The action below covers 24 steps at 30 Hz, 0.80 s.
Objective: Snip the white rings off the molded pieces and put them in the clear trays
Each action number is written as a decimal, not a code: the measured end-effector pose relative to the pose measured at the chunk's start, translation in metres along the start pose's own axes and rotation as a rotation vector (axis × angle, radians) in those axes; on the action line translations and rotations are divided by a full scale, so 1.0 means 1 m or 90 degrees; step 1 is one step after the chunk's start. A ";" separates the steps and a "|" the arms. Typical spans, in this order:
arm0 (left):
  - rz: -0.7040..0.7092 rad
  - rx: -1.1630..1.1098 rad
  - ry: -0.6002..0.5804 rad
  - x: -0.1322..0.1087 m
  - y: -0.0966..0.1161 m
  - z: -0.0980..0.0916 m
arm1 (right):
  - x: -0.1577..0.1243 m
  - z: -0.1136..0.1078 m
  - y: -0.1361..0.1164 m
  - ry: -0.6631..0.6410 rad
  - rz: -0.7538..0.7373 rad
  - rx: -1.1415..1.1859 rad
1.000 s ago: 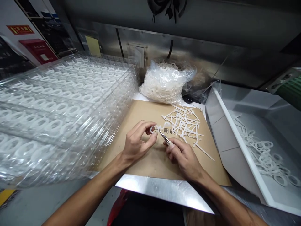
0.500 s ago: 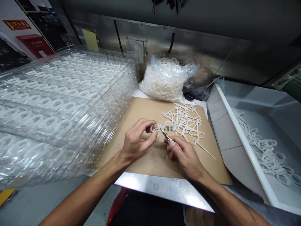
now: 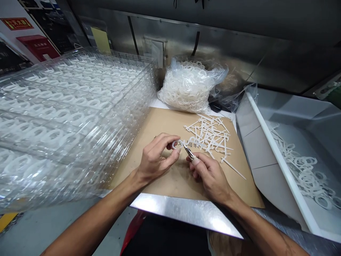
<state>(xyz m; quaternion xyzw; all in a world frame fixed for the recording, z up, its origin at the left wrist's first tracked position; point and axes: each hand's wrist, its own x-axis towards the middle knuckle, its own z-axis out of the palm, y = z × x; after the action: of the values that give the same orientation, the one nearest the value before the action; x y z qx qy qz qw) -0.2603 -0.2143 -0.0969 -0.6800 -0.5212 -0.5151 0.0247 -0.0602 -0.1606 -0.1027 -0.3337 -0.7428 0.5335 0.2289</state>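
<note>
My left hand (image 3: 156, 158) pinches a small white plastic ring (image 3: 173, 145) between thumb and fingers, above the cardboard sheet (image 3: 165, 186). Part of the ring is hidden by the fingertips. In my right hand (image 3: 211, 176) is a craft knife (image 3: 190, 154) with a metal collar, its handle mostly covered by the fingers. The blade points up and left, at or very near the ring's right side; whether they touch I cannot tell. Just beyond my right hand lies a loose pile of thin white plastic sticks (image 3: 210, 133).
At left, stacked clear plastic trays (image 3: 133, 96) hold rows of white rings. A clear bag (image 3: 186, 89) full of rings stands at the back. On the right, a white bin (image 3: 282, 163) with a raised wall contains loose rings (image 3: 306, 174) and sticks.
Both hands keep nearly the same pose, with the ring and knife close together. The view has shifted slightly.
</note>
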 end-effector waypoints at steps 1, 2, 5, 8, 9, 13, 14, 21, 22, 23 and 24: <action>0.000 0.001 -0.001 0.000 0.000 0.000 | 0.000 0.000 0.000 0.000 0.000 0.004; 0.001 0.002 -0.001 0.000 0.000 0.000 | 0.000 0.001 0.000 0.000 0.001 0.008; 0.002 0.000 -0.002 0.000 0.000 0.000 | 0.000 0.001 0.000 -0.001 0.001 0.014; 0.000 0.001 -0.007 0.000 0.000 0.000 | -0.001 0.001 0.000 -0.002 0.005 0.017; -0.001 0.002 -0.009 0.000 0.000 -0.001 | -0.001 0.001 0.000 -0.003 0.008 0.018; 0.003 0.001 -0.011 -0.001 -0.001 0.000 | 0.000 0.000 0.000 -0.005 0.005 0.011; 0.004 0.000 -0.012 -0.001 -0.001 0.000 | 0.000 0.000 0.000 -0.005 0.003 0.005; -0.004 -0.010 -0.014 -0.001 -0.001 0.001 | -0.001 0.002 -0.002 -0.023 -0.022 -0.092; -0.006 -0.013 -0.015 -0.001 -0.001 0.001 | -0.001 0.002 -0.001 -0.021 -0.027 -0.107; -0.010 -0.014 -0.015 -0.001 -0.001 0.001 | -0.001 0.003 -0.001 -0.018 -0.031 -0.120; -0.015 -0.014 -0.016 -0.001 -0.001 0.001 | -0.001 0.003 -0.001 -0.013 -0.035 -0.130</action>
<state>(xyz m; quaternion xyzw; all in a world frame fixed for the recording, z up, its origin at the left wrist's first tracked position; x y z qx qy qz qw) -0.2605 -0.2142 -0.0990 -0.6807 -0.5235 -0.5124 0.0048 -0.0619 -0.1630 -0.1030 -0.3290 -0.8045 0.4520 0.2007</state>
